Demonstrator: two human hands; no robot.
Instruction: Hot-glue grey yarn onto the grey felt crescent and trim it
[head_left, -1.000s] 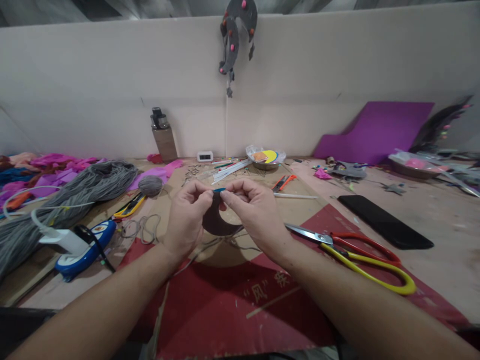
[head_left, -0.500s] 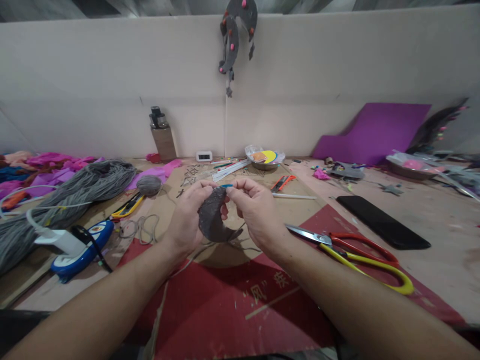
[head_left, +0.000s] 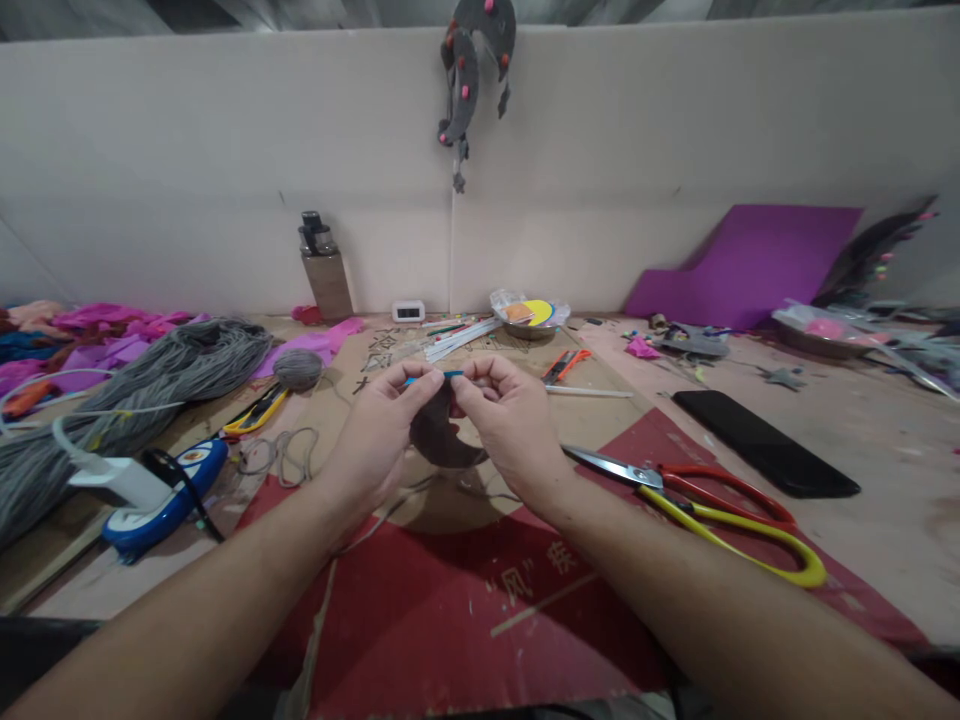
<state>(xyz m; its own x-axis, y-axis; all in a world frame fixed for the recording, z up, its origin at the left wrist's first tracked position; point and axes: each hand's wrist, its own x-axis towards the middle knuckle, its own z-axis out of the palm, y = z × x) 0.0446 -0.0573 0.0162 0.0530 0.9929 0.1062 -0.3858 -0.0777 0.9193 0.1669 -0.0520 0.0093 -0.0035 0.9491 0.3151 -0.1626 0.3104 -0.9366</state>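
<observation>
Scissors [head_left: 651, 479]: just beside my right hand [head_left: 508, 415], blocking a low slide to the phone [head_left: 765, 443].
Yarn ball [head_left: 298, 370]: in the way left of my left hand [head_left: 379, 425], with the yellow knife [head_left: 257, 411].
Red cardboard [head_left: 450, 600]: flat room between my forearms.

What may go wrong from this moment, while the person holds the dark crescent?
The thin blue piece pinched atop the dark crescent might slip. Loose grey string below could snag on it. The right hand may brush the scissors, whose tip appears close by.
</observation>
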